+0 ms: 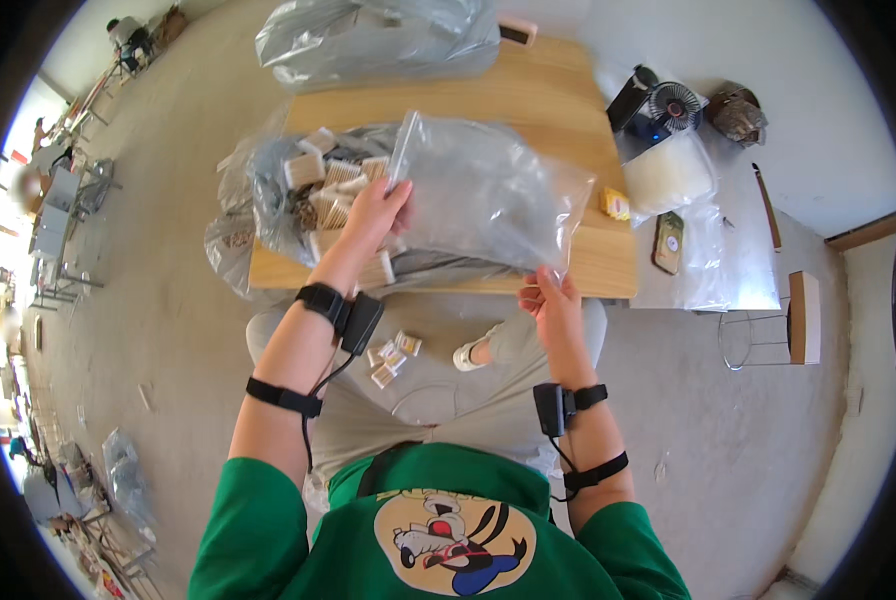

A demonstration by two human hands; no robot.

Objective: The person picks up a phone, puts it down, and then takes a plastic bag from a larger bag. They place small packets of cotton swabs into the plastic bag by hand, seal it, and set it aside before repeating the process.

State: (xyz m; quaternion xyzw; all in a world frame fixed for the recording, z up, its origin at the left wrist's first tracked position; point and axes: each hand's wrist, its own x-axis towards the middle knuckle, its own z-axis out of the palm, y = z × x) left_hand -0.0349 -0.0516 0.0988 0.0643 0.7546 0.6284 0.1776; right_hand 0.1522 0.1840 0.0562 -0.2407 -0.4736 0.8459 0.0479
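A clear, flat plastic bag [478, 185] is stretched between my hands over the table. My left hand [376, 215] pinches its left edge between thumb and fingers. At its lower right corner, my right hand [551, 300] has thumb and fingers closed on the plastic. Beneath and left of the flat bag lies a large grey plastic bag [268, 195], its mouth spread. Several small white-wrapped packs of thin sticks [343, 178], perhaps cotton swabs, fill it, right beside my left hand.
A bulging grey bag [378, 45] stands at the wooden table's [568, 100] far edge. To the right are a yellow box [615, 204], a phone [668, 242], a white bundle [671, 175] and a small fan [673, 105]. Small packs [393, 355] lie on the floor near a stool [803, 318].
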